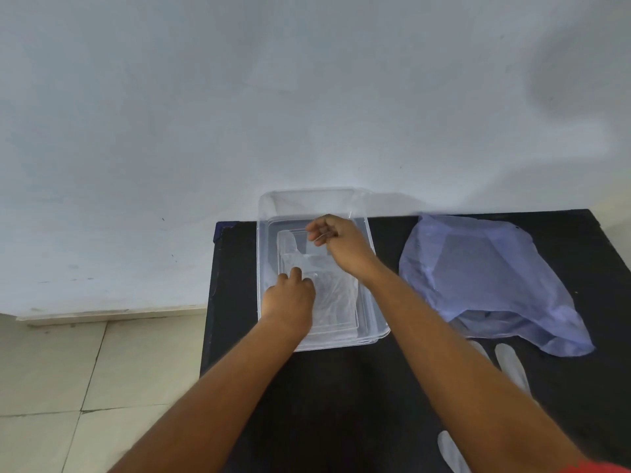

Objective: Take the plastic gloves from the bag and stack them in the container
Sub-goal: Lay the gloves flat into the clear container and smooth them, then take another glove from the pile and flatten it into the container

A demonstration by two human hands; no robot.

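Observation:
A clear plastic container (375, 322) stands on the black table (341, 387), against the wall. Inside it lies a clear plastic glove (336, 295), spread flat. My left hand (290, 295) rests inside the container on the glove's near left part, fingers curled down on it. My right hand (336, 240) is over the far end of the container, thumb and fingers pinching the glove's finger end. The translucent blue bag (488, 278) lies flat to the right of the container. More clear gloves (512, 363) lie on the table near the bag's front edge, partly behind my right forearm.
A white wall rises right behind the table. Beige floor tiles (51, 387) lie to the left of the table. Another glove piece (450, 452) shows at the bottom right, near a red sleeve edge.

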